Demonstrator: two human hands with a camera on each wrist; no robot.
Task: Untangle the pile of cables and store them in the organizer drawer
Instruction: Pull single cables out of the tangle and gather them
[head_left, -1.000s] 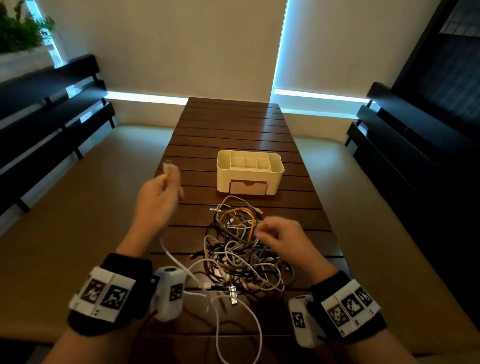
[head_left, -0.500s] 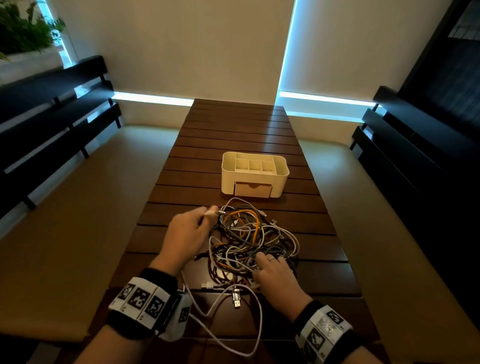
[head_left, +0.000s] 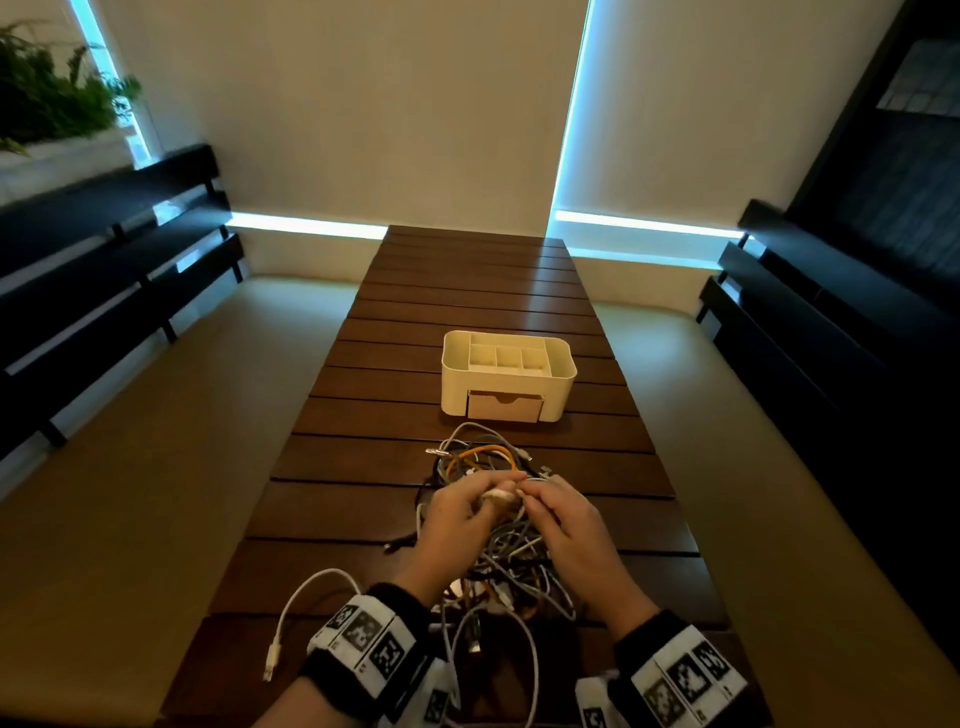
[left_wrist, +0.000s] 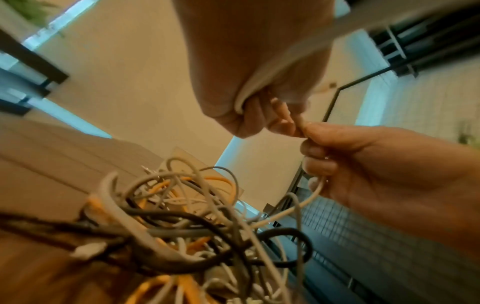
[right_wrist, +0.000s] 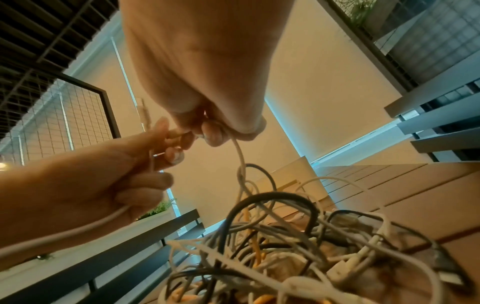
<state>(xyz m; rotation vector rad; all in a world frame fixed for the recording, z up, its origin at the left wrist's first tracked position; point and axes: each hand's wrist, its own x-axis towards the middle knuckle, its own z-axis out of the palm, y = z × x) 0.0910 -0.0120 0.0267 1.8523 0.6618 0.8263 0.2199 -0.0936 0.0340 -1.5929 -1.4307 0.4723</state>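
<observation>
A tangled pile of white, grey, black and orange cables (head_left: 506, 558) lies on the wooden slat table (head_left: 363, 467). Just beyond it stands the cream organizer (head_left: 563, 371), with its front drawer (head_left: 505, 406) closed. Both hands meet above the middle of the pile. My left hand (head_left: 496, 492) grips a white cable (left_wrist: 262, 82) in curled fingers. My right hand (head_left: 525, 491) pinches the same white cable (right_wrist: 240, 156) right beside it, and the cable hangs from there into the pile. The wrist views show the left hand (left_wrist: 262, 121) and right hand (right_wrist: 207, 131) fingertip to fingertip.
A loose loop of white cable (head_left: 311, 584) trails off the pile to the left and ends in a plug (head_left: 269, 669) near the table's front edge. Cushioned benches with dark slatted backs (head_left: 104, 270) run along both sides of the table. Bare table top stretches beyond the organizer.
Both hands have come together and lifted above the pile. The left hand moved right from the pile's far left edge, and the right hand rose off the pile to pinch the white cable.
</observation>
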